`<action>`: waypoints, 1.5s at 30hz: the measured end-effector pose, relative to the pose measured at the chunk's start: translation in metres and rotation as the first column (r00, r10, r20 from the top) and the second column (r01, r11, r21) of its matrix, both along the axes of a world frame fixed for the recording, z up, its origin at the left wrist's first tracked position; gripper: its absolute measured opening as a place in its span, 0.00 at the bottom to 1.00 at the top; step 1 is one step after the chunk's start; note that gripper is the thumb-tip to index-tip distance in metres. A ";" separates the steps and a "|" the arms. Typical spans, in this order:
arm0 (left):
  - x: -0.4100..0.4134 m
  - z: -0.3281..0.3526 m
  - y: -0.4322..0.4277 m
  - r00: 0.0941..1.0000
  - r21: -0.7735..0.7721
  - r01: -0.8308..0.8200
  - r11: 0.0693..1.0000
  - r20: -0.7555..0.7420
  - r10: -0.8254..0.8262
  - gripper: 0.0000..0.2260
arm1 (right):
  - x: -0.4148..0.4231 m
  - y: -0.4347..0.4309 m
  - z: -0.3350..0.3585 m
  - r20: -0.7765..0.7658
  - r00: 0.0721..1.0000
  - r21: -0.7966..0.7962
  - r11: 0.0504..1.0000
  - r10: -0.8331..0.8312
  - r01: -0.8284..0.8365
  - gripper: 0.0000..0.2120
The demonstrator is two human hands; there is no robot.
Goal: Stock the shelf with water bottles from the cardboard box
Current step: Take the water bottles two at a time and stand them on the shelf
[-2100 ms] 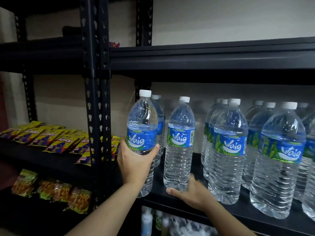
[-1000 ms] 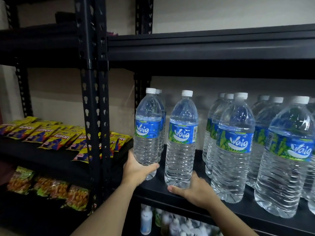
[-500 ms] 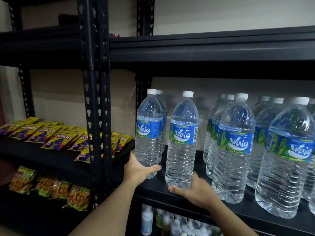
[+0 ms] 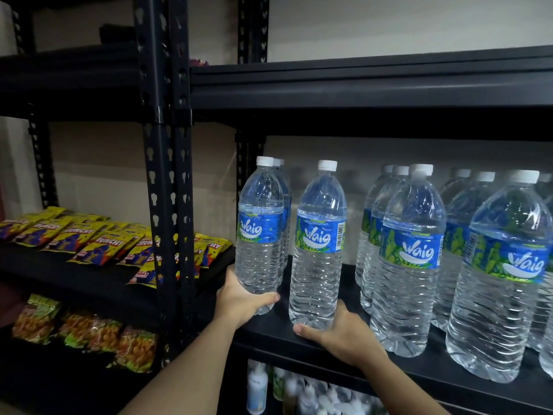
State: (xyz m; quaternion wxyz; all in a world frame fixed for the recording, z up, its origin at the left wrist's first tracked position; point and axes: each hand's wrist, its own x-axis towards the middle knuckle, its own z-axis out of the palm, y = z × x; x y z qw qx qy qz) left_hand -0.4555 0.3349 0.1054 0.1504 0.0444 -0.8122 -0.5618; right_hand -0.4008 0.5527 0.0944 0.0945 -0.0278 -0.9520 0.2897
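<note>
On the shelf [image 4: 329, 339], each hand, left [image 4: 244, 298] and right [image 4: 341, 333], apparently grips one bottle's base.

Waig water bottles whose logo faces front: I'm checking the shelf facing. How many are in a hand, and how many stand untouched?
In the left hand: 1, the leftmost Waig bottle
In the right hand, at its base: 1, the second Waig bottle
Untouched: 2, the third Waig bottle and the fourth Waig bottle
Total: 4

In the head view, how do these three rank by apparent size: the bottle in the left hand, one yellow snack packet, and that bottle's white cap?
1. Bottle in the left hand, largest.
2. Yellow snack packet.
3. White cap, smallest.
The packet lies farther left; nearness hardly changes this order.
</note>
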 end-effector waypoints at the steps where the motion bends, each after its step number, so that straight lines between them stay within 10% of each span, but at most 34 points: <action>1: 0.000 0.000 0.000 1.000 -0.001 0.001 1.000 0.000 -0.001 0.41 | 0.000 0.000 0.000 -0.003 1.000 0.011 1.000 0.001 -0.001 0.52; 34: 0.006 0.000 0.003 0.998 -0.037 -0.067 0.997 -0.003 0.067 0.35 | 0.000 -0.001 0.000 0.009 1.000 0.037 0.999 0.011 -0.012 0.52; 45: 0.017 0.003 -0.003 0.997 -0.120 0.044 0.992 0.070 -0.036 0.54 | 0.006 -0.001 0.003 -0.028 0.999 -0.048 0.998 0.033 -0.034 0.51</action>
